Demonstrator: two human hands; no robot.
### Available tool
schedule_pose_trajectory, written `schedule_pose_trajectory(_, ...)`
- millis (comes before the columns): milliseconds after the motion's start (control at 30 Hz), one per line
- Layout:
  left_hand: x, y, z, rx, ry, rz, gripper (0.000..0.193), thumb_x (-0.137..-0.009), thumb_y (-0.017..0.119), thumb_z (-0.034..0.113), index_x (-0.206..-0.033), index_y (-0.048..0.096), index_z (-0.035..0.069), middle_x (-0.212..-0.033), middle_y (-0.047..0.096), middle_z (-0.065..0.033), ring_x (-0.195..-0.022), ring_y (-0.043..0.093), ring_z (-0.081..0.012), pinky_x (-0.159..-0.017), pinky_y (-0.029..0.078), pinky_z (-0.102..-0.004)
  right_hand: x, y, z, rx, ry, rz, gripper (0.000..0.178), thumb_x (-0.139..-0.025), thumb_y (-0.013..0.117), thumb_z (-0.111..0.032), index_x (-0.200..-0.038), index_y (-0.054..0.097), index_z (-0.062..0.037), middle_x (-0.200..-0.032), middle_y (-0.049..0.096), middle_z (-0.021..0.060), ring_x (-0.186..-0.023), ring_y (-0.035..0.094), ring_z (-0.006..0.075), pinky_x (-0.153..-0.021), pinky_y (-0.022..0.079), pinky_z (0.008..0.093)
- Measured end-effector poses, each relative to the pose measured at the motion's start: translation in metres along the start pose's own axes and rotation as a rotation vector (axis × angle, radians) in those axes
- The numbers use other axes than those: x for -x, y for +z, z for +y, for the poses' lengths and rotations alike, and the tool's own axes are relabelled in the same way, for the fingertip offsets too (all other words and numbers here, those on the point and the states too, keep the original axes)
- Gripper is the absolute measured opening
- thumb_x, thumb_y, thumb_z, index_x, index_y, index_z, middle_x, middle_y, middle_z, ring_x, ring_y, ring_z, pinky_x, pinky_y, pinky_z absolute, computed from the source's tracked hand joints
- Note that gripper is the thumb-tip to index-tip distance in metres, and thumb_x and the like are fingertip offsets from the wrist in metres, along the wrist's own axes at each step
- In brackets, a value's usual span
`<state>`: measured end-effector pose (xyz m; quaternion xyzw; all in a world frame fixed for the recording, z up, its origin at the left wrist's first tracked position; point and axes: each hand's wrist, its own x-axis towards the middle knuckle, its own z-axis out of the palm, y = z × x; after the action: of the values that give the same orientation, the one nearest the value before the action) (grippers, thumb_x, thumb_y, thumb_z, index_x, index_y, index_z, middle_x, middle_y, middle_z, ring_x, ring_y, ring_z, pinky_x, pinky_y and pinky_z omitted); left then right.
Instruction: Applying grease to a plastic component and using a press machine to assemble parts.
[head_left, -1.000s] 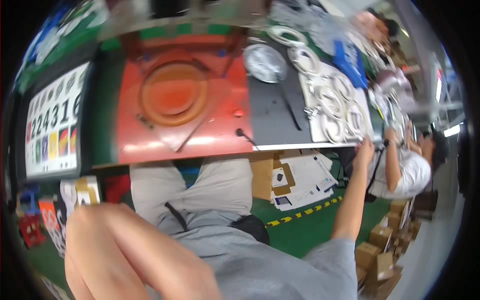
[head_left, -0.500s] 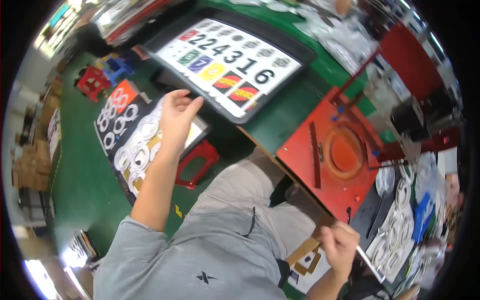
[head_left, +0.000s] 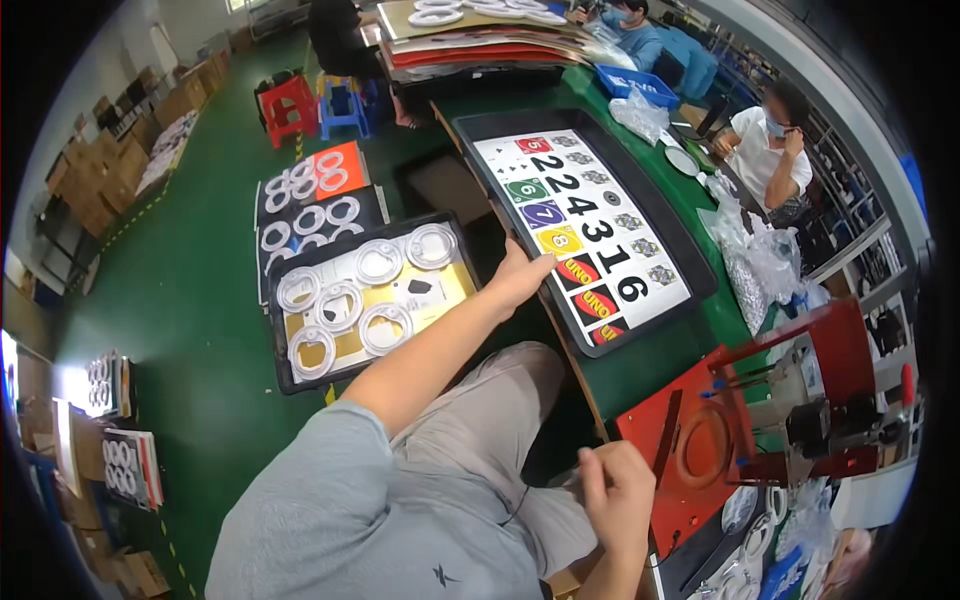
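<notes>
My left hand (head_left: 522,275) is at the near edge of a black tray (head_left: 697,250), thumb by the rim and fingers curled against its side. In the tray lies a white printed sheet (head_left: 655,315) with large black digits, coloured card squares and small grey patterns. My right hand (head_left: 615,490) is closed in front of my lap, thumb on top; whatever it may hold is hidden. Left of my left forearm, a second black tray (head_left: 283,345) holds a gold-and-white sheet with several clear-white rings (head_left: 380,262) on it.
At the right stands a red press-like frame (head_left: 690,450) with a round plate. Plastic bags (head_left: 745,265) lie on the green table behind. Beyond are a blue basket (head_left: 637,87), a stack of sheets (head_left: 480,50), red and blue stools (head_left: 288,108) and seated people (head_left: 770,150).
My view has swung, bringing more floor and co-workers into sight. My left hand has gone from above the ring-covered sheets to the printed-sheet tray's edge. The white stick by my right hand no longer shows.
</notes>
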<state>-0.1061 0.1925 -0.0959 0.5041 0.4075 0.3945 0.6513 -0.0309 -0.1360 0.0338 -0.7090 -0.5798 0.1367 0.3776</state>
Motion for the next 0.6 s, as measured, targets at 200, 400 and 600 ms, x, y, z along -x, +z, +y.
schedule_pose_trajectory(200, 0.021, 0.003, 0.017, 0.092, 0.067, -0.007, 0.113, -0.086, 0.085, 0.039, -0.159, 0.013, -0.007, -0.153, 0.045, -0.0246, -0.141, 0.047, -0.0313, -0.117, 0.038, -0.0383, -0.086, 0.027, 0.004, 0.307, -0.11, 0.156, 0.039, -0.092, 0.074, -0.009, -0.126, 0.06, 0.002, -0.123, 0.064, 0.0237, -0.117, 0.061, 0.0424, -0.101, 0.048, 0.0479)
schedule_pose_trajectory(400, -0.078, -0.057, -0.001, 0.237, -0.228, -0.067, 0.071, -0.089, 0.083, 0.03, -0.14, 0.047, -0.004, -0.125, 0.067, -0.0158, -0.11, 0.066, -0.0257, -0.095, 0.053, -0.041, -0.116, 0.078, 0.044, 0.55, -0.024, 0.094, 0.059, -0.088, 0.078, -0.029, -0.133, 0.06, 0.0046, -0.143, 0.049, 0.0287, -0.145, 0.036, 0.0504, -0.115, 0.032, 0.0649)
schedule_pose_trajectory(600, -0.107, -0.066, 0.003, 0.352, -0.204, -0.114, 0.048, -0.091, 0.072, 0.017, -0.136, 0.057, 0.004, -0.131, 0.066, -0.0091, -0.118, 0.065, -0.0217, -0.097, 0.052, -0.0379, -0.113, 0.083, 0.049, 0.445, 0.031, 0.145, 0.062, -0.076, 0.085, -0.014, -0.131, 0.062, 0.0013, -0.147, 0.047, 0.0295, -0.148, 0.034, 0.0524, -0.119, 0.037, 0.0552)
